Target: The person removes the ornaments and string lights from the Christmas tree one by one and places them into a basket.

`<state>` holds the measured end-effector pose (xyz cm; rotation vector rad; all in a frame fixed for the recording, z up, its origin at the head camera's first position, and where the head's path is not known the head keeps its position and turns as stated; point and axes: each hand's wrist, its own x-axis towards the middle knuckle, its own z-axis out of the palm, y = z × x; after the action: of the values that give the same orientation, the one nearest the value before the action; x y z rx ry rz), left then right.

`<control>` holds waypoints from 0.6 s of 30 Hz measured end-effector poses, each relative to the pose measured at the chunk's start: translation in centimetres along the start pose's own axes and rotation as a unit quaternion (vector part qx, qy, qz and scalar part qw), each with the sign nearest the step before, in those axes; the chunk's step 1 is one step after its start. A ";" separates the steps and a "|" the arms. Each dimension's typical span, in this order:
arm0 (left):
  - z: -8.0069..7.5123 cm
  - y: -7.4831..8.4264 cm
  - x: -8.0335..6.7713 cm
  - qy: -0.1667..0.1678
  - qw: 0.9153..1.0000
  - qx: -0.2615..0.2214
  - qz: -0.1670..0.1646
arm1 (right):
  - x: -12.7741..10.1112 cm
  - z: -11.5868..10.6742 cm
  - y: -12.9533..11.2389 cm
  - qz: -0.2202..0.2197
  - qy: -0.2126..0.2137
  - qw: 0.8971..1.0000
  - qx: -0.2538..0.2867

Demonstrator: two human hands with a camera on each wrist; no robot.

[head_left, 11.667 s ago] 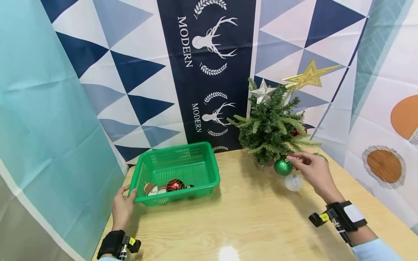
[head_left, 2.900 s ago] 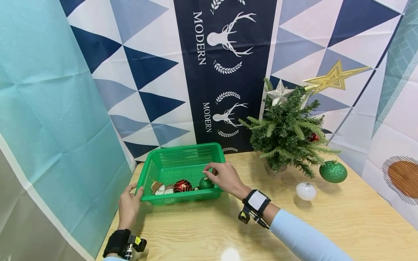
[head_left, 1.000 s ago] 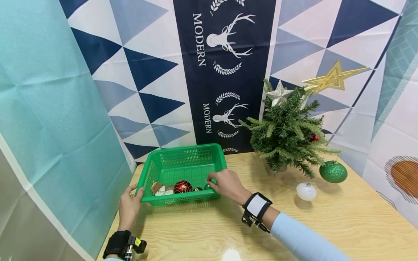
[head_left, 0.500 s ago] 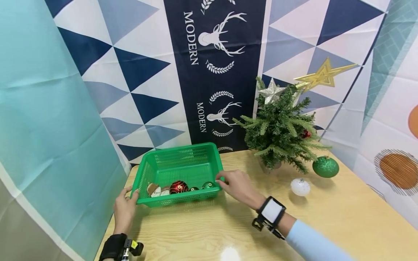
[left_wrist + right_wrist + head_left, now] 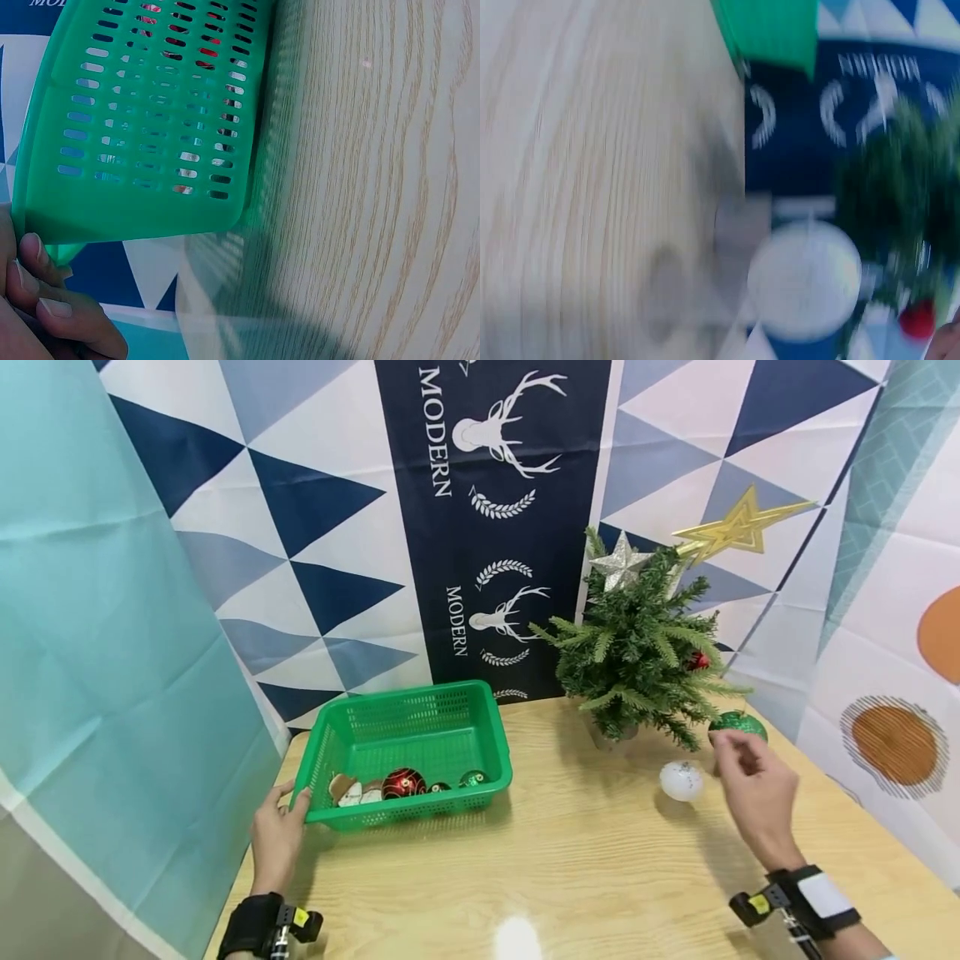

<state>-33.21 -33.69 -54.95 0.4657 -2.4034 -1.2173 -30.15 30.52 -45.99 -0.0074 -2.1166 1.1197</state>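
My left hand grips the near left corner of a green plastic basket, fingers at its rim; the left wrist view shows the fingertips there. Inside lie a red ball ornament, a small green ball ornament, a snowman-like ornament and a small dark ball. My right hand, fingers loosely bent and holding nothing visible, is in front of a large green glitter ball hanging from a small Christmas tree. Left of that hand hangs a white ball ornament.
A silver star and a gold star sit at the treetop, and a red ornament hangs on its right side. Patterned cloth stands behind the wooden table. The right wrist view is blurred.
The small green ball, earlier on the tree, was lowered into the basket and let go. My right hand then swung right to the large green ball. The left hand stays at the basket.
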 end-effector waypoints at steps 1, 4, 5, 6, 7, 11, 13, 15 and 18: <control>-0.7 1.5 -0.6 -0.006 1.000 -0.009 0.004 | 0.4 -0.6 0.6 0.027 -0.011 0.999 -0.014; -2.6 5.7 -2.7 -0.012 0.999 -0.038 0.012 | 1.2 -1.8 2.0 0.076 -0.097 0.991 -0.047; -2.7 6.1 -2.9 -0.007 0.999 -0.034 0.015 | 1.4 -1.9 2.3 0.082 -0.138 0.986 -0.052; -2.8 6.4 -3.0 -0.014 0.999 -0.040 0.013 | 1.5 -2.0 2.6 0.085 -0.175 0.980 -0.052; -2.9 6.5 -3.1 -0.016 0.999 -0.039 0.011 | 1.6 -2.0 2.8 0.089 -0.203 0.974 -0.044; -2.5 5.5 -2.7 -0.023 0.999 -0.034 0.005 | 1.5 -1.5 3.2 0.086 -0.241 0.967 -0.020; -1.7 3.8 -1.8 -0.018 1.000 -0.023 0.006 | 1.4 -1.2 3.3 0.073 -0.232 0.970 -0.020; -0.7 1.5 -0.7 -0.009 1.000 -0.002 0.013 | 1.4 -1.0 3.4 0.061 -0.216 0.974 -0.028; 0.5 -1.4 0.8 -0.001 1.000 0.012 0.017 | 1.4 -0.7 3.4 0.061 -0.193 0.979 -0.040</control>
<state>-34.01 -34.53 -56.16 0.4293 -2.4201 -1.1746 -31.84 33.58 -47.41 0.0450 -2.5346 1.1806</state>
